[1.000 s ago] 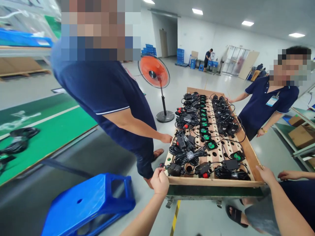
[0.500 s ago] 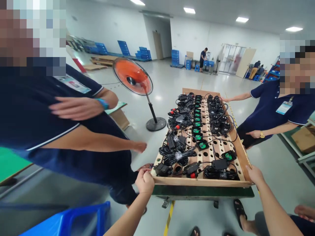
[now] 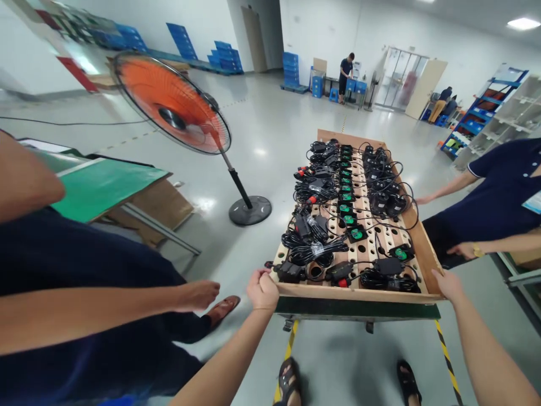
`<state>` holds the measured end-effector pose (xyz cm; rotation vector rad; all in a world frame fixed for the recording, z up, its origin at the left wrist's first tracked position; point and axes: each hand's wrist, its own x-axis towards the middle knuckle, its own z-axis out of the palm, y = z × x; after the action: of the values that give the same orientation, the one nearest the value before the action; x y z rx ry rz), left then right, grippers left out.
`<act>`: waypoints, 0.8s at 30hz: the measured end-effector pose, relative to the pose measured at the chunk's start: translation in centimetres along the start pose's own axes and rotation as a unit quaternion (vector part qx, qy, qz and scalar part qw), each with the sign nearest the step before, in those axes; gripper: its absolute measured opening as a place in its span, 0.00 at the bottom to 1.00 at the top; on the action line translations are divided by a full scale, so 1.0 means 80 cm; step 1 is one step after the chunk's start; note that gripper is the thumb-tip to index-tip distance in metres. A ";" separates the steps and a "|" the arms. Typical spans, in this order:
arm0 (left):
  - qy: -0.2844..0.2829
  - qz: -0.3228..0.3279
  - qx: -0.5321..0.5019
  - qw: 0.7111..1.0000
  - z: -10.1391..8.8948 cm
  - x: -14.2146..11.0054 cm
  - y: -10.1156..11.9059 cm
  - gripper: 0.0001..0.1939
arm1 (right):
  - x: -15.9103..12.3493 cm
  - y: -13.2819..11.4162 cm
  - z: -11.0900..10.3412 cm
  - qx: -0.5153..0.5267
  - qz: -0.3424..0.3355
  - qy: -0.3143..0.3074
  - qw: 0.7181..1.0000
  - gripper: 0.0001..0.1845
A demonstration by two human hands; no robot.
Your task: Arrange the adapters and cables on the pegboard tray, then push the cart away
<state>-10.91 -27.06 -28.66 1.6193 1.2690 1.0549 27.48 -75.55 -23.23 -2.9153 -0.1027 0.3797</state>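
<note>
A long wooden tray point(image 3: 355, 292) with rows of round holes rests on a green-edged cart. Black adapters with coiled cables point(image 3: 315, 254) and green-labelled parts point(image 3: 354, 232) lie across it. My left hand point(image 3: 262, 288) is closed on the tray's near left corner. At the near right corner my right hand point(image 3: 448, 283) grips the rim. A person in dark blue stands close on my left, one hand point(image 3: 198, 294) hanging free of the tray. Another person on the right touches the tray's far right edge with a hand point(image 3: 424, 199).
An orange standing fan point(image 3: 173, 107) on a round base point(image 3: 250, 210) stands left of the cart. A green-topped table point(image 3: 101, 183) is further left. Shelving point(image 3: 499, 113) lines the right side. Blue crates point(image 3: 291, 70) and people are at the far wall. Yellow-black floor tape point(image 3: 446, 358) runs near my sandalled feet.
The cart and I have moved forward past the person on the left, whose hand has come off the tray. The blue stool has left the view. My hands keep their hold.
</note>
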 end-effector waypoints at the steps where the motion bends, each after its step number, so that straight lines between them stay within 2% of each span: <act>1: -0.006 -0.001 -0.005 1.000 -0.007 0.002 0.001 0.19 | -0.008 -0.007 -0.003 -0.006 0.004 -0.002 1.000 0.30; 4: -0.025 -0.003 -0.015 1.000 -0.021 0.009 0.005 0.20 | -0.025 -0.024 -0.011 -0.019 0.018 -0.010 1.000 0.31; 7: -0.043 -0.004 -0.018 0.999 -0.024 0.014 0.005 0.19 | -0.028 -0.030 -0.013 -0.030 0.031 -0.020 0.999 0.30; 13: -0.072 -0.008 -0.042 0.996 -0.024 0.015 0.001 0.19 | -0.016 -0.022 -0.014 -0.033 0.037 -0.020 0.999 0.30; 18: -0.097 -0.019 -0.059 0.993 -0.042 0.005 0.011 0.19 | -0.037 -0.015 -0.025 -0.043 0.036 0.000 0.998 0.31; 21: -0.115 -0.020 -0.053 0.992 -0.054 0.007 0.019 0.19 | -0.052 -0.014 -0.028 -0.054 0.049 -0.027 0.997 0.32; 24: -0.148 -0.017 -0.051 0.988 -0.062 0.020 0.014 0.19 | -0.060 -0.022 -0.026 -0.067 0.076 -0.055 0.993 0.37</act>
<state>-15.01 -25.20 -25.78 1.6016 1.0252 0.8098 23.29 -74.66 -19.71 -3.0438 0.0821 0.5793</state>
